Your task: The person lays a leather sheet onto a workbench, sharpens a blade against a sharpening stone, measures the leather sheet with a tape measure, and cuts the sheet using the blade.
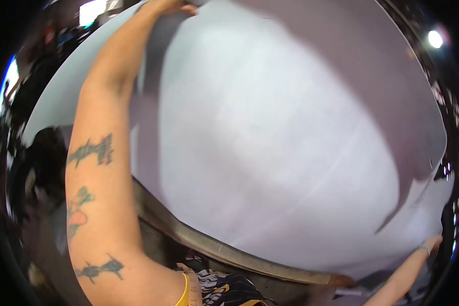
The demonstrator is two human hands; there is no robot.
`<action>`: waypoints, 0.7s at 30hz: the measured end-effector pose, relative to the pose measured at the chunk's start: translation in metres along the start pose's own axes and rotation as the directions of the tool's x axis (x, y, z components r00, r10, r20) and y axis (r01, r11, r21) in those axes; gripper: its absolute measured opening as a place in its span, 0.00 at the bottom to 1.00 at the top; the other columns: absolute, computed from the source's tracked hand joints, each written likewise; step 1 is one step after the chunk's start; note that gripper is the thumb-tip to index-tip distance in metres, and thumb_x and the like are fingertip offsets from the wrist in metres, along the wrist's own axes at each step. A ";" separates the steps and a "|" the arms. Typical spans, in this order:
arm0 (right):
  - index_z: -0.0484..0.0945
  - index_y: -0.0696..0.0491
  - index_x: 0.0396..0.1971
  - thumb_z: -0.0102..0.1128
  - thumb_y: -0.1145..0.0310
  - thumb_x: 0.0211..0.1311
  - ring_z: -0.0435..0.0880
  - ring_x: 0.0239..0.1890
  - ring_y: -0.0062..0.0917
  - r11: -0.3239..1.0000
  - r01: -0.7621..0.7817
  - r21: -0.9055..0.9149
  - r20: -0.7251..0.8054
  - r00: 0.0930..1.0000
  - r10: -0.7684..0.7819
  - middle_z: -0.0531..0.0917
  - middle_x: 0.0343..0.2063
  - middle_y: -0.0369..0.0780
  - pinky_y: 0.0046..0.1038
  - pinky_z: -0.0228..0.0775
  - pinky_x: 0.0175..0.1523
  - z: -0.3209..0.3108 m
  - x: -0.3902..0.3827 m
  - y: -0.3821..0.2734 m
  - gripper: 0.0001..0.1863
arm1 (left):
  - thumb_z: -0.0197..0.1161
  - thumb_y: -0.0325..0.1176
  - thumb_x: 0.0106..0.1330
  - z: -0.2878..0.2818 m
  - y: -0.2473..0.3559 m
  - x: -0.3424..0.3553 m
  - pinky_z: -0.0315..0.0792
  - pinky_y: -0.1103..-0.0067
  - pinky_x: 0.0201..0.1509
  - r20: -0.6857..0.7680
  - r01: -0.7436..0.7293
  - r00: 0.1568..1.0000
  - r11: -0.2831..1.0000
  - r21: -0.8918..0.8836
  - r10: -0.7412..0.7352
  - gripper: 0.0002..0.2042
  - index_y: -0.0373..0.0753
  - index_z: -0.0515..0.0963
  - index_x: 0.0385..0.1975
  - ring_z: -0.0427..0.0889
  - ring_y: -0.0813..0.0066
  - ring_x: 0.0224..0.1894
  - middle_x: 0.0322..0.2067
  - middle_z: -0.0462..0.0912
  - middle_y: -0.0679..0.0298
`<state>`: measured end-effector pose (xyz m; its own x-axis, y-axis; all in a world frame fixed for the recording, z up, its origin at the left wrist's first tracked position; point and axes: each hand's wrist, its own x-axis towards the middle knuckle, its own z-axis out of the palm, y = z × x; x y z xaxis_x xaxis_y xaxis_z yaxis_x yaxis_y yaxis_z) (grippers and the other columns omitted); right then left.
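Observation:
A large sheet of white cloth (pixel 270 132) spreads over the table in front of me, with broad grey shadows across it and a fold near its right side. My left arm reaches far forward over the sheet's left part. At the top rim, my left hand (pixel 171 6) is partly cut off and blurred, next to the cloth; its grip is unclear. Far to the right, my right hand (pixel 433 243), with a bracelet at the wrist, appears closed on the cloth's near right edge.
The table's worn wooden edge (pixel 204 238) curves along the near side, close to my body. A tape measure (pixel 193 290) hangs at my shoulder over dark patterned clothing. Dark, cluttered surroundings lie beyond the left edge, and a bright lamp (pixel 435 39) shines at the upper right.

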<state>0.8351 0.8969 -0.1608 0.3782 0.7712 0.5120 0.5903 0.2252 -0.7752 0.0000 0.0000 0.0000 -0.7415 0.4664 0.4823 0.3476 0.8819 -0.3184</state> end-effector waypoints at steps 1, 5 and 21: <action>0.75 0.53 0.65 0.42 0.52 0.73 0.80 0.62 0.42 0.993 0.105 -0.055 -0.139 0.984 -0.112 0.76 0.65 0.51 0.41 0.65 0.70 -0.115 -0.016 -0.093 0.30 | 0.71 0.55 0.59 0.142 -0.059 -0.008 0.78 0.62 0.51 -0.058 0.042 0.997 0.978 -0.205 -0.054 0.24 0.36 0.84 0.38 0.86 0.54 0.48 0.42 0.86 0.48; 0.78 0.58 0.58 0.45 0.60 0.73 0.82 0.58 0.36 0.801 -0.155 0.578 -0.002 0.981 0.192 0.81 0.59 0.44 0.38 0.76 0.59 0.027 -0.076 -0.013 0.24 | 0.71 0.64 0.57 0.276 0.006 0.081 0.75 0.57 0.53 -0.067 -0.107 0.993 0.973 -0.205 0.095 0.34 0.33 0.78 0.44 0.82 0.48 0.51 0.47 0.83 0.48; 0.86 0.55 0.47 0.58 0.52 0.73 0.82 0.48 0.23 0.989 0.145 0.007 0.833 0.546 -0.086 0.89 0.43 0.38 0.28 0.70 0.58 0.170 -0.436 -0.009 0.21 | 0.68 0.39 0.64 0.543 0.185 -0.169 0.67 0.60 0.70 0.207 -0.416 0.775 0.729 -0.543 0.597 0.32 0.37 0.69 0.67 0.71 0.45 0.66 0.64 0.73 0.44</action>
<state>0.5436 0.6595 -0.4404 -0.4383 0.8980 0.0383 0.6337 0.3390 -0.6953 -0.1221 0.0466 -0.5837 -0.4864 0.8736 0.0152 0.8737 0.4863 0.0099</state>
